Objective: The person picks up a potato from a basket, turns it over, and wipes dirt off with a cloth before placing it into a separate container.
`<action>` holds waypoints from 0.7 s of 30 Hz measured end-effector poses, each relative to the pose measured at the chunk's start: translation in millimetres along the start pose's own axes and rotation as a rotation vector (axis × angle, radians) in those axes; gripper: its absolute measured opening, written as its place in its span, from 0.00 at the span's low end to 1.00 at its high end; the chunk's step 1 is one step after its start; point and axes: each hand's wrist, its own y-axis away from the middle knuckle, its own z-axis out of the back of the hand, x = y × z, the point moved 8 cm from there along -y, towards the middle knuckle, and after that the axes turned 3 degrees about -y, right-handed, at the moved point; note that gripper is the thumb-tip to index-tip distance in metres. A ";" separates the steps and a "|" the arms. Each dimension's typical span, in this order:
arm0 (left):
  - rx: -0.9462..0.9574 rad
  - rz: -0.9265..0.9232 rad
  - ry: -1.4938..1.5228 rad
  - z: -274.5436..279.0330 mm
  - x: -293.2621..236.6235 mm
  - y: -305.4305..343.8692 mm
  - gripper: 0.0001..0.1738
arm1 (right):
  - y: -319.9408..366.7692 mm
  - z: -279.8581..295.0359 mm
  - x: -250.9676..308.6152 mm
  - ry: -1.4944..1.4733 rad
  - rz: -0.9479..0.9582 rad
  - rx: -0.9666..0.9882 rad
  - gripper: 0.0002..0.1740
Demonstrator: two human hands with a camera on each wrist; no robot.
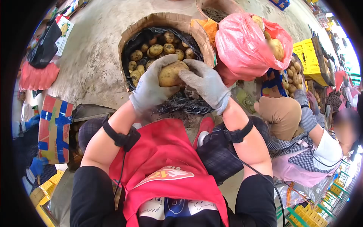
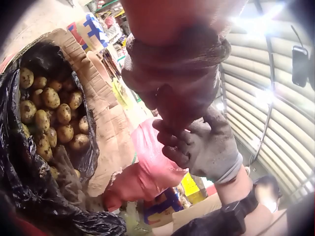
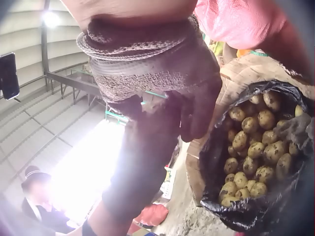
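A large potato [image 1: 172, 73] is held between both gloved hands in the head view, above a cardboard box [image 1: 130, 32] lined with a black plastic bag [image 1: 189, 104] and holding several smaller, dirt-spotted potatoes [image 1: 155, 50]. The left hand [image 1: 153, 85] curls round its left side, thumb underneath. On its right end the fingers of the right hand [image 1: 208, 81] are bent. In the left wrist view the left hand [image 2: 172, 78] is dark and near the right hand [image 2: 206, 147]; the potato is hidden there. The right wrist view shows the right hand [image 3: 152, 83] beside the box.
A pink bag [image 1: 242, 45] with large potatoes stands right of the box, beside a round tub [image 1: 227, 7] at the back. Farther right are a yellow crate [image 1: 308, 56] and a seated person [image 1: 298, 151]. A taped carton [image 1: 55, 128] stands at the left.
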 end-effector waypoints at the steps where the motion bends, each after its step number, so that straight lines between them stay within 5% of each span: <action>1: -0.047 -0.105 -0.213 0.5 -7.8 1.5 0.47 | 2.2 -3.1 3.5 0.000 0.000 -0.004 0.34; 6: -0.079 -0.011 -0.073 -2.1 6.5 4.1 0.43 | 4.1 -1.9 -18.7 -0.257 -0.220 -0.059 0.31; 8: 0.002 0.134 0.425 -7.5 17.7 1.4 0.42 | 4.0 0.9 -22.7 -0.306 -0.262 -0.078 0.25; 11: -0.059 0.145 0.306 -3.0 19.4 2.9 0.42 | 4.8 -5.3 -12.6 -0.401 -0.207 -0.061 0.22; 13: -0.155 0.027 -0.077 -1.8 16.5 4.3 0.38 | 4.4 -10.9 -4.8 -0.203 -0.103 0.027 0.27; 16: -0.119 -0.134 -0.250 -10.5 17.3 7.0 0.37 | 1.9 -5.0 -16.5 -0.022 -0.095 -0.082 0.28; 18: -0.093 -0.020 -0.046 -16.5 33.0 10.2 0.42 | -6.0 -2.5 -38.5 0.015 -0.073 -0.082 0.23; 19: -0.060 0.027 -0.017 -15.9 20.4 8.4 0.45 | -1.6 10.2 -36.0 0.159 -0.083 -0.271 0.21; 21: -0.023 -0.069 0.115 -19.1 28.1 6.3 0.47 | -3.6 13.8 -50.6 0.089 -0.050 -0.306 0.21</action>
